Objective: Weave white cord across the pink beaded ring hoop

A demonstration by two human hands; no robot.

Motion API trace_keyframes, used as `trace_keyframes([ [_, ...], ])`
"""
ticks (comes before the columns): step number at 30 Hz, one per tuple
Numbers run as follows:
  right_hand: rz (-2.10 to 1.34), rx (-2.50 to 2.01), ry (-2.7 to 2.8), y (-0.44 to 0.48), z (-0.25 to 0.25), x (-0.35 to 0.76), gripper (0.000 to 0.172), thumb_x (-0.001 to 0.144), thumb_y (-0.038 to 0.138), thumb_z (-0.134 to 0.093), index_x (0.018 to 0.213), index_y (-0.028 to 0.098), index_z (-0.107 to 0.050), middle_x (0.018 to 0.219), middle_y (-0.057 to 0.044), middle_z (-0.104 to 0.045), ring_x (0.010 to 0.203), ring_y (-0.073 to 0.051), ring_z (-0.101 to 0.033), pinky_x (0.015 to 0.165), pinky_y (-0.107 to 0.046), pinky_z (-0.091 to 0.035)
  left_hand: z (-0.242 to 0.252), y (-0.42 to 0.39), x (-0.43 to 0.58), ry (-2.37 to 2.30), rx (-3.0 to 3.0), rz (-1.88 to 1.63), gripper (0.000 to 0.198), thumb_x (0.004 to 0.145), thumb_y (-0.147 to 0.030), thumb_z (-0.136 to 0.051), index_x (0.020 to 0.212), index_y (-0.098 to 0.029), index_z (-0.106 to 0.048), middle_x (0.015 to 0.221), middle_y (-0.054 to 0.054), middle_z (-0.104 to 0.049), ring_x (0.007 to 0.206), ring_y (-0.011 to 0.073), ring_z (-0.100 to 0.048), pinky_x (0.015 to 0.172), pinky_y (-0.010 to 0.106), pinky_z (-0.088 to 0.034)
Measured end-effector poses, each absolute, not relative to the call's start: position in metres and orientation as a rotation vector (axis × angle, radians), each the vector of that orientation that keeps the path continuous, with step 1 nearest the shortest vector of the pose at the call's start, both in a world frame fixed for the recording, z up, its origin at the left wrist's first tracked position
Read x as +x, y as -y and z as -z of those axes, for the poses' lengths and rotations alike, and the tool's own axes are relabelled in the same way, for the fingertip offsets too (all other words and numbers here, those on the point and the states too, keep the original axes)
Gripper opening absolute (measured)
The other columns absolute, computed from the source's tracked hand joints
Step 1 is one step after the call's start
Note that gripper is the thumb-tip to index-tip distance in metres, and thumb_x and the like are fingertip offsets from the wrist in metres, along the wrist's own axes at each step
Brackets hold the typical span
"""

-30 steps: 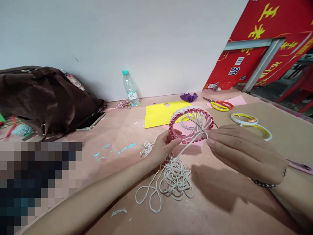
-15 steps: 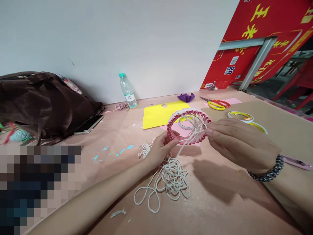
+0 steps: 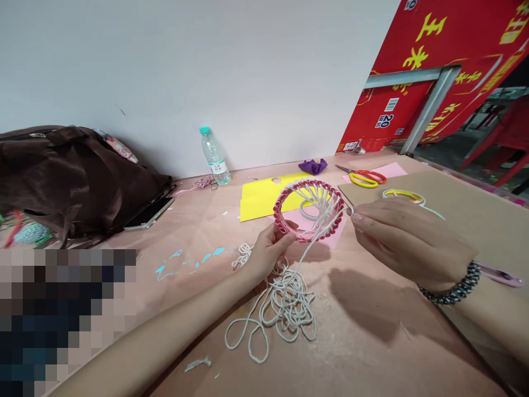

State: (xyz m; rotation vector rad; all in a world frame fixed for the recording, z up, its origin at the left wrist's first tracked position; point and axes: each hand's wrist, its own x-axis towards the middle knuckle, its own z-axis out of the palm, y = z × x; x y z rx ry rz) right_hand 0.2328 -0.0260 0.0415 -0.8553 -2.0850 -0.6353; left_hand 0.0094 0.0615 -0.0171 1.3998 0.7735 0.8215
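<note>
My left hand [image 3: 270,248] is closed on the lower left edge of a pink ring [image 3: 278,212] with scalloped loops around its rim, holding it upright above the table. White strands fan across the ring's opening and gather towards its right side. To the right of the ring, my right hand [image 3: 413,240] pinches white cord [image 3: 348,210] at its fingertips, slightly apart from the rim. A thin dark line shows by those fingertips; what it is I cannot make out. Below the ring, a loose tangle of the cord [image 3: 291,309] lies on the table.
Behind the ring lie yellow paper [image 3: 258,201], pink paper [image 3: 333,240] and a purple scrap [image 3: 313,166]. Scissors [image 3: 366,177] and a tape roll [image 3: 421,199] are at right, near a cardboard sheet [image 3: 467,220]. A bottle [image 3: 215,160], phone [image 3: 151,214] and brown bag [image 3: 82,182] stand or lie left.
The ring has shifted left and turned to face me a little more. My right hand has drawn away from its rim, leaving a small gap with cord across it.
</note>
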Motion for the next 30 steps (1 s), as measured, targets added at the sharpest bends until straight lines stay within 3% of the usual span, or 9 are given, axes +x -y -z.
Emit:
trace_keyframes([
  [9, 0.609, -0.931, 2.055, 0.024, -0.039, 0.236, 0.023, 0.081, 0.010, -0.061, 0.098, 0.026, -0.062, 0.087, -0.007, -0.071, 0.080, -0.023, -0.067, 0.077, -0.045, -0.055, 0.019, -0.067, 0.008, -0.791, 1.309, -0.880, 0.030, 0.077, -0.038, -0.064, 0.097, -0.017, -0.056, 0.054, -0.009, -0.042, 0.035, 0.0012, -0.026, 0.035, 0.016, -0.017],
  [14, 0.630, -0.821, 2.138, 0.023, -0.034, 0.231, 0.017, 0.082, 0.009, -0.059, 0.097, 0.018, -0.061, 0.086, -0.011, -0.071, 0.079, -0.023, -0.066, 0.072, -0.042, -0.055, 0.021, -0.068, 0.008, -0.776, 1.279, -0.921, 0.030, 0.077, -0.040, -0.064, 0.096, -0.017, -0.056, 0.055, -0.009, -0.042, 0.034, 0.0007, -0.026, 0.034, 0.017, -0.014],
  [21, 0.697, -0.609, 2.385, 0.027, -0.027, 0.211, 0.030, 0.092, 0.009, -0.033, 0.100, 0.016, -0.062, 0.091, -0.009, -0.073, 0.086, -0.020, -0.065, 0.076, -0.037, -0.053, 0.021, -0.068, 0.011, -0.758, 1.238, -0.968, 0.031, 0.074, -0.040, -0.067, 0.092, -0.017, -0.057, 0.053, -0.010, -0.043, 0.032, 0.0006, -0.027, 0.034, 0.018, -0.013],
  [30, 0.792, -0.615, 2.416, 0.029, -0.022, 0.208, 0.027, 0.090, 0.008, -0.038, 0.099, 0.011, -0.063, 0.086, -0.008, -0.072, 0.081, -0.021, -0.062, 0.071, -0.039, -0.049, 0.022, -0.067, 0.010, -0.742, 1.252, -0.957, 0.030, 0.076, -0.039, -0.066, 0.094, -0.016, -0.056, 0.053, -0.009, -0.041, 0.034, 0.0009, -0.027, 0.033, 0.017, -0.014],
])
